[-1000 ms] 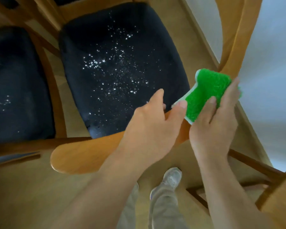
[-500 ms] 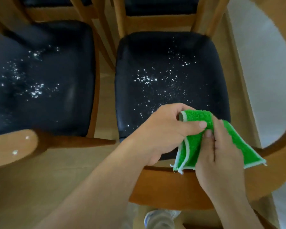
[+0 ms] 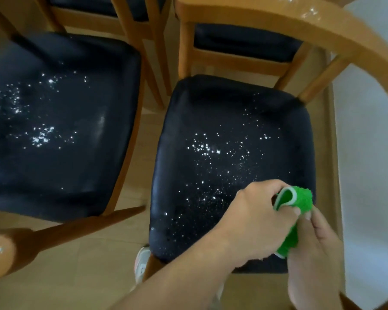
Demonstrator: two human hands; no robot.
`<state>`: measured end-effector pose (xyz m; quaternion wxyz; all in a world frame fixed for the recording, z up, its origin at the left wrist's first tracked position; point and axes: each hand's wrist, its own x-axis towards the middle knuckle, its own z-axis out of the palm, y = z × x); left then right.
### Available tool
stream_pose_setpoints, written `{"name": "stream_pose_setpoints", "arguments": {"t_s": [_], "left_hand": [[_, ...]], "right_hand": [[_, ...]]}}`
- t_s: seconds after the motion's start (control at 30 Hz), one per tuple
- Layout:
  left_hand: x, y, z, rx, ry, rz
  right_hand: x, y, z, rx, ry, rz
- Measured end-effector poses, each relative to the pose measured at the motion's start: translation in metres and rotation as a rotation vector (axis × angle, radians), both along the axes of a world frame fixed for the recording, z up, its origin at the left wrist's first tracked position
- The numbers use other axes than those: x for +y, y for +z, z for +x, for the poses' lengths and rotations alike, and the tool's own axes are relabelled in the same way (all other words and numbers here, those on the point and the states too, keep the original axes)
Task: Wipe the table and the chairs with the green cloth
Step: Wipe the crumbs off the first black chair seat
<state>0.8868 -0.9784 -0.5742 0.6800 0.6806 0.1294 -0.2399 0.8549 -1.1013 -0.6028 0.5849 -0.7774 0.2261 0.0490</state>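
The left hand (image 3: pixel 255 220) curls its fingers and thumb around the upper fold of the green cloth (image 3: pixel 293 218), grasping it at about five o'clock in the view. The right hand (image 3: pixel 316 253) comes up from the lower edge and pinches the same cloth from the other side, its fingertips (image 3: pixel 308 215) meeting the left thumb on the fabric. The cloth is bunched and folded between both hands, its white edging showing at the top fold and at the bottom corner. It hangs over the near right corner of the right chair seat (image 3: pixel 222 135); whether it touches the seat cannot be told.

That dark seat is scattered with white specks (image 3: pixel 211 151), thickest toward its middle. At nine o'clock lies the left chair seat (image 3: pixel 76 130), also dark and also speckled white. Pale wooden chair frames stand around both seats, and a curved wooden backrest (image 3: pixel 323 21) sweeps across from twelve to two o'clock. At six o'clock a light shoe (image 3: pixel 141 262) shows on the wooden floor (image 3: pixel 99 276) beneath the left forearm.
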Motion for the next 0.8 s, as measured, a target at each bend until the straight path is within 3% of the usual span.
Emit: {"name": "stream_pose_setpoints", "arguments": {"t_s": [0.1, 0.17, 0.23, 0.33, 0.43, 0.5, 0.6, 0.73, 0.8], "left_hand": [[-0.012, -0.004, 0.023, 0.045, 0.087, -0.103], [-0.006, -0.020, 0.035, 0.062, 0.151, -0.042], [0.012, -0.051, 0.043, 0.121, 0.193, 0.185], [0.048, -0.097, 0.033, 0.228, 0.050, 0.640], [0.086, -0.125, 0.015, 0.232, 0.133, 0.738], [0.110, -0.137, 0.012, 0.247, 0.259, 0.750], [0.133, -0.153, 0.020, 0.411, 0.374, 0.707], [0.139, -0.176, 0.035, 0.643, 0.529, 0.372], [0.137, -0.187, 0.033, 0.589, 0.523, 0.416]], "right_hand": [[-0.020, -0.004, 0.040, -0.098, 0.078, -0.133], [-0.023, -0.016, 0.065, -0.059, 0.250, -0.238], [-0.014, -0.041, 0.084, 0.042, 0.483, -0.423], [0.022, -0.083, 0.096, 0.269, 0.747, -0.570], [0.056, -0.120, 0.095, 0.328, 0.765, -0.713], [0.076, -0.137, 0.091, 0.345, 0.677, -0.787], [0.092, -0.154, 0.097, 0.294, 0.584, -0.854], [0.066, -0.163, 0.144, 0.061, 0.656, -1.003], [0.053, -0.167, 0.181, -0.043, 0.707, -1.057]]}}
